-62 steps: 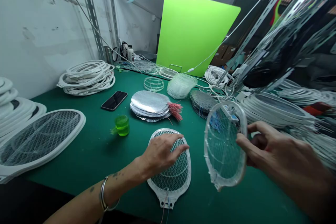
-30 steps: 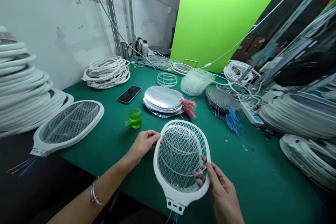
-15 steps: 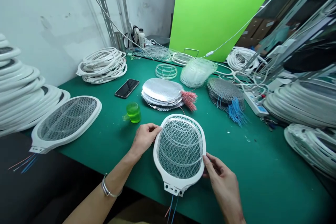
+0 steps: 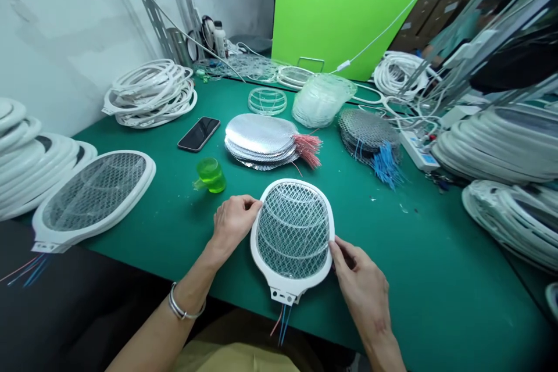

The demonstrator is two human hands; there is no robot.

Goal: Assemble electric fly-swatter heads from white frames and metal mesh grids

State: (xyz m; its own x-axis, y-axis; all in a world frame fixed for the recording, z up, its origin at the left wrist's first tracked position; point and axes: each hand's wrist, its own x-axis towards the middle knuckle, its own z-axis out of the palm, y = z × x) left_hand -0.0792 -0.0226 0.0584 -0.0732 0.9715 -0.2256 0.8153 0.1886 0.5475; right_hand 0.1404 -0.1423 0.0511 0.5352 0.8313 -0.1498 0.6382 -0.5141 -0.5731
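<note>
- Head view, L hand: the L hand (image 4: 233, 221), ctr-left of frame, is pinching the upper-left rim of the white racket head (image 4: 330, 215) betw. thumb & fingers; some fingertips are hiding behind the edge.
- Head view, R hand: the R hand (image 4: 360, 279), lower right of ctr, is pinching the right rim approx. halfway down, thumb on top, other fingertips partly hidden below.
- Racket head's pos.: lying just below frame ctr, betw. the hands, i.e. to the right of L & to the left of R. Both are touching it, so neither is nearer; L is gripping a bit higher up the rim than R.
- Long axis: running approx. top-to-bottom of frame, leaning slightly, rounded end pointing up & neck pointing down at the person. Pink & blue wires (image 4: 284, 325) are hanging from the neck, past the edge of the green table (image 4: 436, 256). Can't tell if the underside is resting flat on the table or lifted a bit.
- Nearby: a second racket head (image 4: 96, 192) is lying at mid-left; a green cup (image 4: 211, 174) is standing up & left of L hand; a silver mesh stack (image 4: 257, 133) w/ red wires (image 4: 307, 150) is sitting above ctr; a dark mesh stack (image 4: 368, 131) is sitting upper right of ctr.
</note>
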